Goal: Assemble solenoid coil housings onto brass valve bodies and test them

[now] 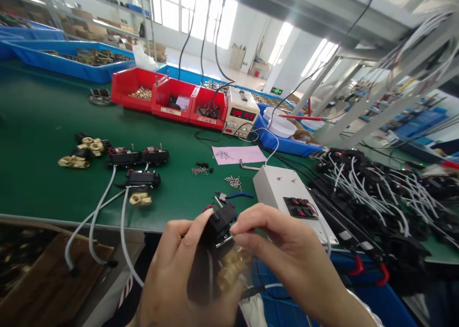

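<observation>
My left hand (175, 269) is wrapped around a black valve actuator (223, 220) at the front edge of the bench. A brass valve body (233, 268) hangs below the actuator, blurred and partly behind my fingers. My right hand (276, 250) has thumb and forefinger pinched together against the actuator's right side. Whatever sits between those fingertips is too small to make out. A thin metal pin or screw (225, 242) shows just left of them. Blue-handled pliers (234, 195) lie just beyond the actuator, near a pile of small screws (234, 182).
Further actuators (141, 179) with grey cables and brass valves (75, 162) lie at left. Red bins (134, 85) and a power supply (242, 114) stand behind. A white switch box (287, 188) is right of centre, beside many cabled black units (373, 188). Screws lie on pink paper (247, 155).
</observation>
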Demonstrator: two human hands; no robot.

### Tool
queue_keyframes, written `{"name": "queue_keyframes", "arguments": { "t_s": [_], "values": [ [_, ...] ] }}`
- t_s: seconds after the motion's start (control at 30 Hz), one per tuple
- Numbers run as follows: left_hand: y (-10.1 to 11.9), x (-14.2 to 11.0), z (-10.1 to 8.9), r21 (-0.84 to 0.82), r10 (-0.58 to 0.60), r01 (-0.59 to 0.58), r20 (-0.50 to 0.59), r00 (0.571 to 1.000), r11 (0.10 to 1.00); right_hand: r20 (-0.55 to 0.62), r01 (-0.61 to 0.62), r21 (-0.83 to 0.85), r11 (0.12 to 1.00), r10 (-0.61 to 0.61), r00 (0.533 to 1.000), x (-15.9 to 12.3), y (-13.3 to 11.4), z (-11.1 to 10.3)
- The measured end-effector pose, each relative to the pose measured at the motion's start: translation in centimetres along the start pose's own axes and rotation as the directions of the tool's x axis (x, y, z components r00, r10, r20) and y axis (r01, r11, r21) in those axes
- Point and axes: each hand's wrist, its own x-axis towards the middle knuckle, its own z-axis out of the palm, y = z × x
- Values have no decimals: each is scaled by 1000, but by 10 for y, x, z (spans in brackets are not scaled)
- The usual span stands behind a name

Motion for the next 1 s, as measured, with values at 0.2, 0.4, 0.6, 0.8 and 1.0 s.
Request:
{"name": "queue_keyframes", "arguments": {
  "t_s": [0.2, 0.4, 0.6, 0.8, 1.0],
  "values": [
    [4, -1, -4, -30, -22, 22, 5, 1000, 999, 33, 99, -160, 982, -95, 995, 3, -9, 1],
    [0, -8, -3, -75, -3, -5, -103, 995, 997, -285, 70, 39, 997, -56, 957, -3, -11, -1],
    [2, -15, 1, -245, -15, -37, -206, 979, 969, -584, 255, 303, 918, -33, 811, -6, 16, 33],
    [-5, -16, -2, -246, 168, -186, -93, 981, 951, -489, 379, 642, 666, -25, 872, -4, 14, 73],
    [-7, -14, -5, -161, 244, -246, -34, 969, 956, -549, 481, 670, 565, -60, 834, -3, 8, 68]
  ]
}}
